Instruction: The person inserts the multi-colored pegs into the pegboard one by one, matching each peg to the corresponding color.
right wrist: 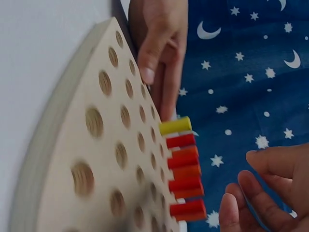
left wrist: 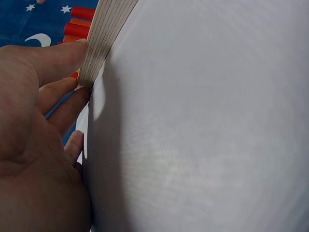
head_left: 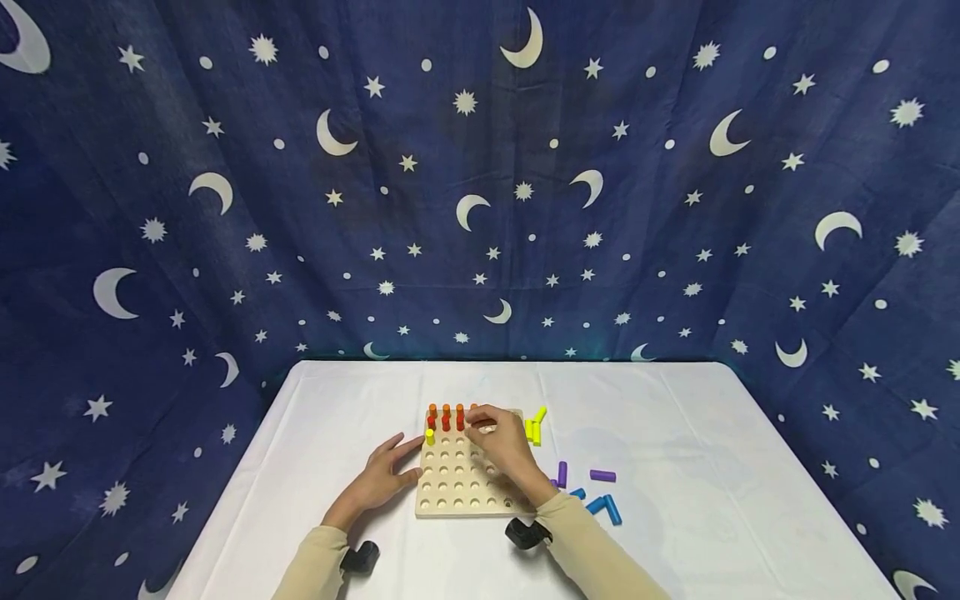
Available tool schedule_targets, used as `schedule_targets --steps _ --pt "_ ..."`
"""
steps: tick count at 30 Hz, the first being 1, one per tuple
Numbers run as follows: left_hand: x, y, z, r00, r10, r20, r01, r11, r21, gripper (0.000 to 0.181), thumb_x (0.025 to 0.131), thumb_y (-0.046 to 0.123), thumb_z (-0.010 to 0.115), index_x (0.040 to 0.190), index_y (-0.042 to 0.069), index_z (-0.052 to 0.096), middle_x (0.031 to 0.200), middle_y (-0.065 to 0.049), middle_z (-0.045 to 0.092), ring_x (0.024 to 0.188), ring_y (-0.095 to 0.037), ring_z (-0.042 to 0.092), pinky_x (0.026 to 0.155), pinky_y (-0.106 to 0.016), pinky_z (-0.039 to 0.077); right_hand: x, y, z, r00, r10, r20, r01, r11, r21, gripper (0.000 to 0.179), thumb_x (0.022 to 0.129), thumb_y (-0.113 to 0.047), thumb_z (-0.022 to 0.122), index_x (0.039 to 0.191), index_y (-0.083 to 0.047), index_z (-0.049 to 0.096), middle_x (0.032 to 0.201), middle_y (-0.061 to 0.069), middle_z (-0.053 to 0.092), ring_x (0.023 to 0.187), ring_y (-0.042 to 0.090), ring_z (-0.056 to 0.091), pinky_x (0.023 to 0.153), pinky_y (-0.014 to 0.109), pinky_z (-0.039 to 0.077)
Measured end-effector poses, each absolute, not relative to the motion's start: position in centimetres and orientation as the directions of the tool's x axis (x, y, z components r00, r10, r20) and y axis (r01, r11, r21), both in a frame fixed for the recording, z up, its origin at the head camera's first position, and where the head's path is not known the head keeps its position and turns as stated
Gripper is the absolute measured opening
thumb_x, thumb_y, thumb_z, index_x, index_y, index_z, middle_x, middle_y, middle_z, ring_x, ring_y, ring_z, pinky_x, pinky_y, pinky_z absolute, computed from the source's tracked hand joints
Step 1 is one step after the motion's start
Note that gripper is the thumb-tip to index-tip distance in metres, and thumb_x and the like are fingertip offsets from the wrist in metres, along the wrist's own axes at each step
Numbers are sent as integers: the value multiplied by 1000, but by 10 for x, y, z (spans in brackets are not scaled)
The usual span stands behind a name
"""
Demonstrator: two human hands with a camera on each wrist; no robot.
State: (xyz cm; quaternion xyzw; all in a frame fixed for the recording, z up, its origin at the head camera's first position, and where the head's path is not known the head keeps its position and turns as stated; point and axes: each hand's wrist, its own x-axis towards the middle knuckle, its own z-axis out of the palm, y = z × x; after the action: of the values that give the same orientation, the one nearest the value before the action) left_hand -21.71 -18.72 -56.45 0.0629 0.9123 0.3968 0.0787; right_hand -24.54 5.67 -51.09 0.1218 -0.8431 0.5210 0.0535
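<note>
A wooden peg board [head_left: 442, 510] with rows of round holes lies on the table. Several orange pegs [head_left: 446, 409] stand along its far edge, with red pegs [head_left: 446, 424] in the row in front. One yellow peg [head_left: 430, 437] is upright at the left of the third row. My left hand [head_left: 382, 477] rests against the board's left edge, its thumb and fingers touching the side. Over the board's far part hovers my right hand [head_left: 501, 437], close to the red pegs. In the right wrist view its fingers [right wrist: 263, 200] are loosely bent, apart from the pegs, with nothing visible between them.
Loose yellow pegs [head_left: 536, 432] lie beside the board's far right side. Nearer on the right are purple pegs [head_left: 602, 476] and blue pegs [head_left: 612, 509]. A white cloth [head_left: 712, 467] covers the table, and a dark blue star-patterned curtain [head_left: 480, 150] hangs behind it.
</note>
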Motion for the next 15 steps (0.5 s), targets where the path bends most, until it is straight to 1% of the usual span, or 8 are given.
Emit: schedule_targets --steps 3,8,15 --pt "-217 -187 -565 -981 174 -89 53 676 735 58 88 32 71 142 22 54 157 -21 33 146 -48 24 112 -73 20 -246 68 -507 -958 -157 242 -287 429 -857 16 83 -7 76 99 -8 74 92 2 74 89 18 68 73 23 56" --pt "-217 -187 -564 -981 169 -95 44 671 740 58 88 31 72 142 22 54 157 -21 33 146 -48 23 112 -73 20 -246 85 -500 -953 -181 242 -298 431 -852 16 84 -9 76 100 -9 74 93 2 74 88 17 68 74 23 56" --pt "-217 -186 -563 -982 167 -91 47 680 732 57 88 31 71 142 22 54 157 -21 33 145 -49 25 112 -73 21 -251 106 -489 -957 -135 255 -289 428 -856 14 84 -7 76 97 -11 74 94 6 75 89 19 69 72 23 55"
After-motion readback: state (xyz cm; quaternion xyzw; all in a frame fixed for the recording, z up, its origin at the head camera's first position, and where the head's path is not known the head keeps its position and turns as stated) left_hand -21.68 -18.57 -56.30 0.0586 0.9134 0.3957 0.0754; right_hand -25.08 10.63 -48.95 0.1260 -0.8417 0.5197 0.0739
